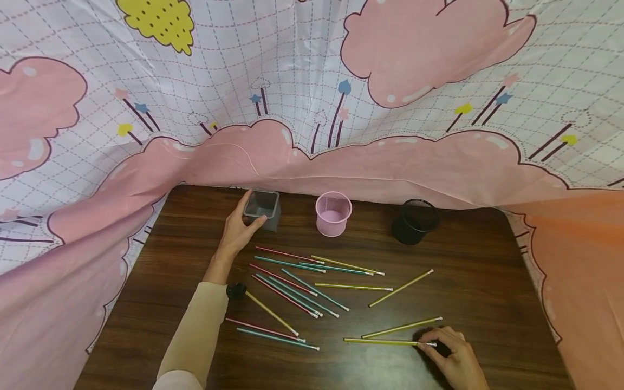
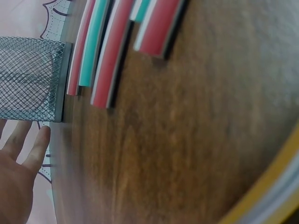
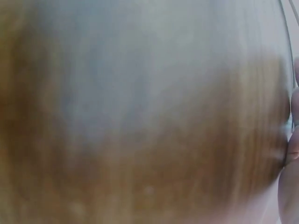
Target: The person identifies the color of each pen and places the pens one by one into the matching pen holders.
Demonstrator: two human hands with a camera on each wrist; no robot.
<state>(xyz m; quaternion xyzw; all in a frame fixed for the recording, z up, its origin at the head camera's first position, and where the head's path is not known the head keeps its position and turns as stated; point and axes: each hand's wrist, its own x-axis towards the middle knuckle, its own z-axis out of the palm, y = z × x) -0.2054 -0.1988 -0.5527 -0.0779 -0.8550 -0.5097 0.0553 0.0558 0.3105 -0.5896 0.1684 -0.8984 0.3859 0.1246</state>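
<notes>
At the back left, my left hand [image 1: 238, 228] grips a grey square mesh pencil cup [image 1: 271, 220], thumb on its near side and fingers along its left side. The left wrist view shows the cup's mesh wall [image 2: 28, 79] beside the fingers [image 2: 36, 151]. At the front right, my right hand [image 1: 453, 355] pinches a yellow pencil [image 1: 380, 341] near its eraser end; the pencil lies low over the table. Just behind it rests another yellow pencil [image 1: 402, 327]. In the right wrist view only the edge of the fingers [image 3: 293, 144] shows, and the pencil cannot be made out.
A pink round cup [image 1: 332, 223] and a black round cup [image 1: 409, 230] stand along the back of the brown wooden table [image 1: 487, 271]. Several red, teal and yellow pencils lie scattered mid-table, among them a teal pencil [image 1: 278, 339]. A patterned cloth [image 1: 312, 157] hangs behind.
</notes>
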